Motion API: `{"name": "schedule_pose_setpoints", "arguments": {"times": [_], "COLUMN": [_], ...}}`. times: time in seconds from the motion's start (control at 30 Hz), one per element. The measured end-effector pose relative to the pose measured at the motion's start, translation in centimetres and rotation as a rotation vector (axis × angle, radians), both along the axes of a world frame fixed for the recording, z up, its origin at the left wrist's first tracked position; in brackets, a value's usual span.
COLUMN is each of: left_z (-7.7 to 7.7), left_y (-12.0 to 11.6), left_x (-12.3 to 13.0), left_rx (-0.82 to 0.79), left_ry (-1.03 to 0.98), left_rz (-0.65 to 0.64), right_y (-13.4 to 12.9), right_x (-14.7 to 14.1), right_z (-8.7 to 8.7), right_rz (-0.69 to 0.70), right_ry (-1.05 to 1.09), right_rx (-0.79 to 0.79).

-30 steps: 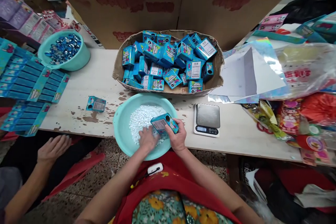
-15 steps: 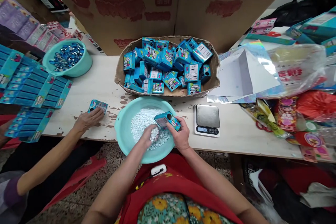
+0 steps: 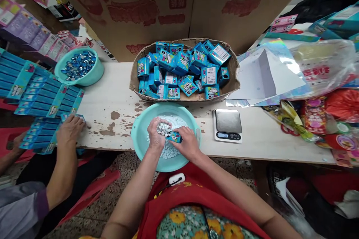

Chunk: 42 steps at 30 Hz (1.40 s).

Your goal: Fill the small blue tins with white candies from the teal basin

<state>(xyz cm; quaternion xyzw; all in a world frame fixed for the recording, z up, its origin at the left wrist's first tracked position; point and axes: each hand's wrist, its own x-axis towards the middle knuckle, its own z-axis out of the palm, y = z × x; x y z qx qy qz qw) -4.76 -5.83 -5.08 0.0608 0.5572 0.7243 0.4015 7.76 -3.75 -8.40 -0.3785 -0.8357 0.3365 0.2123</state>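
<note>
My left hand (image 3: 157, 134) is cupped around a heap of small white candies (image 3: 164, 127), right against one end of a small blue candy box (image 3: 174, 136). That box is gripped by my right hand (image 3: 188, 142), lying tilted over the basin. Below both hands is a turquoise plastic basin (image 3: 138, 145) with more loose white candies (image 3: 170, 151) in it. The box's opening is hidden by my fingers and the candies. Behind the basin stands a cut-down cardboard box (image 3: 183, 99), filled with several blue candy boxes (image 3: 181, 61).
A digital scale (image 3: 228, 121) lies right of the basin. On the left are a bowl (image 3: 97, 73) of blue shiny pieces and stacked blue cartons (image 3: 42, 99). A co-worker's hand (image 3: 70, 129) rests on a blue box there. Bags and wrappers (image 3: 314, 119) crowd the right.
My left hand has scooped up candies and risen to the box. My right hand has brought the box lower and left to it. The co-worker's hand moved left with a blue box.
</note>
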Motion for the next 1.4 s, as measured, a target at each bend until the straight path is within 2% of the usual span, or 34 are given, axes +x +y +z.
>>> {"name": "schedule_pose_setpoints", "arguments": {"times": [0.1,0.3,0.63,0.87,1.07,1.4], "left_z": [0.3,0.9,1.6,2.2,2.6,3.1], "left_y": [0.1,0.7,0.7,0.8,0.6,0.9], "left_x": [0.1,-0.2,0.3,0.7,1.1,1.6], "left_rx": [0.058,0.014,-0.022,-0.004,-0.009,0.037], "left_ry": [-0.022,0.009,0.021,0.168,0.126,0.210], "left_rz": [0.024,0.102,0.068,0.063,0.042,0.061], "right_y": [0.1,0.5,0.9,1.1,1.1,1.1], "right_x": [-0.1,-0.2,-0.1,0.0,0.4,0.7], "right_z": [1.1,2.5,2.5,3.4,3.6,4.1], "right_rz": [-0.004,0.004,-0.021,-0.041,-0.049,-0.069], "right_ry": [0.003,0.058,0.115,0.158,0.201,0.250], "right_rx": [-0.007,-0.045,-0.096,-0.133,-0.152,-0.194]}}
